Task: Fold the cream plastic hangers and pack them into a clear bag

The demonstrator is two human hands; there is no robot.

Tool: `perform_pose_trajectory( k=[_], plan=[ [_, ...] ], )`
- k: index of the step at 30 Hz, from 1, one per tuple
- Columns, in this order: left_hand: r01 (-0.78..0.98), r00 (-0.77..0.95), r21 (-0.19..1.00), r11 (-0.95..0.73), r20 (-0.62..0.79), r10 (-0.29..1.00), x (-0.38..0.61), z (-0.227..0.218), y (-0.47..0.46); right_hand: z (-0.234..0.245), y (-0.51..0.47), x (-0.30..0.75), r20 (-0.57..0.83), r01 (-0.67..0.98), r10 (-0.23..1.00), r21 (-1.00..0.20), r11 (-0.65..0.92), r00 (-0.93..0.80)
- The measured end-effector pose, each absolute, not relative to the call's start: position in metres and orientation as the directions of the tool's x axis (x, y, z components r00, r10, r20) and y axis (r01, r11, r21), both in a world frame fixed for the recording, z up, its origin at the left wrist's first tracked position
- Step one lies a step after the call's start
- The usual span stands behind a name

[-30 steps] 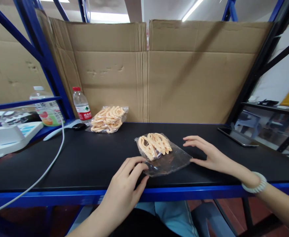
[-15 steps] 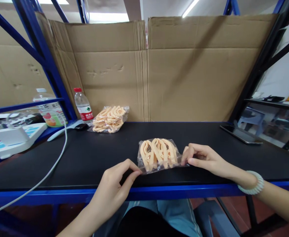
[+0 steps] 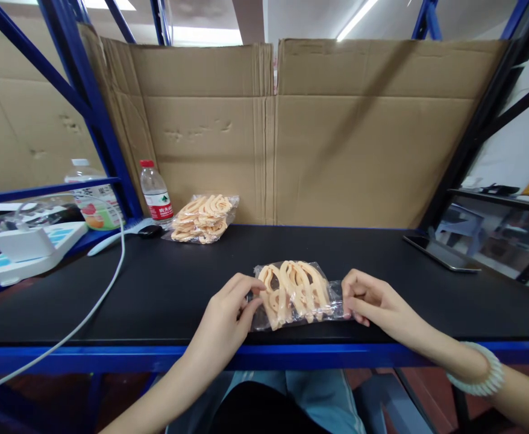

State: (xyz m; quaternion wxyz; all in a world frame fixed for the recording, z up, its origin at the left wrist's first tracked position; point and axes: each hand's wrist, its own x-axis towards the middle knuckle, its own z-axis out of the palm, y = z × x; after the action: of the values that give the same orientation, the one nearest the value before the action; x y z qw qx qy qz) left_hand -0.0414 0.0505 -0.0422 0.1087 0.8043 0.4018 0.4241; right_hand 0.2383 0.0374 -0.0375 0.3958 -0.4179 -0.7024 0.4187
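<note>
A clear plastic bag [image 3: 335, 301] lies on the black tabletop close to its front edge, with looped, cream-coloured bands [image 3: 294, 289] inside. At the bag's left end, my left hand [image 3: 232, 307] has its thumb and fingers curled on the plastic, near the loops. My right hand [image 3: 373, 298] pinches the flat right end of the bag, its fingers curled in. Farther back on the left sits a second clear bag [image 3: 204, 220] of similar bands, piled thicker; neither hand touches it.
A red-capped water bottle [image 3: 156, 194] stands left of the rear bag. A black-and-white handled object [image 3: 149, 231], a power strip [image 3: 61, 238] and a white cable [image 3: 106, 289] are on the left. A dark phone [image 3: 443, 253] lies at right. Cardboard [image 3: 373, 150] walls the back.
My left hand has moved up from the bag's lower left corner to its left side. My right hand has shifted slightly right, and more of the bag's right end shows.
</note>
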Motion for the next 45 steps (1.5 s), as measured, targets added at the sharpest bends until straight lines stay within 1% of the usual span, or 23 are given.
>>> perform_pose_trajectory(
  k=[2,5,9,11,15,18,23,25,27,30,33,36,39,42,45],
  plan=[
    [0.594,0.348,0.418,-0.688,0.637,0.688,-0.040,-0.042,0.052,-0.036,0.033,0.239,0.235,0.384,0.910,-0.849,0.363,-0.340],
    [0.622,0.398,0.321,-0.715,0.656,0.641,-0.039,-0.043,0.052,-0.034,0.030,0.237,0.284,0.544,0.891,-0.712,0.443,-0.354],
    [0.645,0.465,0.217,-0.733,0.649,0.602,-0.040,-0.046,0.051,-0.036,0.027,0.234,0.391,0.665,0.806,-0.459,0.589,-0.444],
    [0.662,0.492,0.154,-0.733,0.649,0.580,-0.041,-0.048,0.050,-0.038,0.026,0.233,0.416,0.695,0.778,-0.370,0.617,-0.470],
    [0.735,0.523,0.013,-0.678,0.625,0.579,-0.041,-0.051,0.045,-0.043,0.023,0.231,0.427,0.745,0.774,-0.282,0.605,-0.467],
    [0.727,0.579,-0.072,-0.683,0.599,0.553,-0.042,-0.050,0.037,-0.048,0.020,0.232,0.432,0.785,0.766,-0.185,0.592,-0.476],
    [0.676,0.675,-0.187,-0.712,0.546,0.497,-0.049,-0.050,0.022,-0.054,0.010,0.236,0.459,0.814,0.701,0.095,0.572,-0.546],
    [0.671,0.690,-0.219,-0.708,0.534,0.489,-0.054,-0.053,0.019,-0.055,0.005,0.239,0.444,0.789,0.670,0.164,0.592,-0.595],
    [0.679,0.685,-0.217,-0.702,0.532,0.498,-0.058,-0.059,0.017,-0.056,0.002,0.243,0.429,0.766,0.652,0.175,0.619,-0.625],
    [0.694,0.653,-0.182,-0.697,0.569,0.501,-0.062,-0.066,0.015,-0.060,0.000,0.249,0.448,0.755,0.640,0.134,0.642,-0.623],
    [0.667,0.621,-0.150,-0.730,0.653,0.433,-0.063,-0.071,0.012,-0.070,0.000,0.254,0.540,0.720,0.580,0.073,0.690,-0.610],
    [0.628,0.534,-0.080,-0.774,0.768,0.354,-0.060,-0.076,0.008,-0.081,-0.002,0.257,0.651,0.639,0.478,0.014,0.769,-0.590],
    [0.547,0.468,-0.031,-0.837,0.840,0.275,-0.057,-0.079,0.006,-0.085,-0.005,0.257,0.715,0.559,0.414,-0.039,0.828,-0.564],
    [0.457,0.505,-0.050,-0.888,0.836,0.213,-0.055,-0.075,0.008,-0.075,-0.008,0.256,0.778,0.534,0.397,-0.094,0.840,-0.488],
    [0.413,0.537,-0.007,-0.910,0.810,0.237,-0.052,-0.052,0.015,-0.050,-0.008,0.255,0.819,0.556,0.425,-0.161,0.815,-0.385]
  ],
)
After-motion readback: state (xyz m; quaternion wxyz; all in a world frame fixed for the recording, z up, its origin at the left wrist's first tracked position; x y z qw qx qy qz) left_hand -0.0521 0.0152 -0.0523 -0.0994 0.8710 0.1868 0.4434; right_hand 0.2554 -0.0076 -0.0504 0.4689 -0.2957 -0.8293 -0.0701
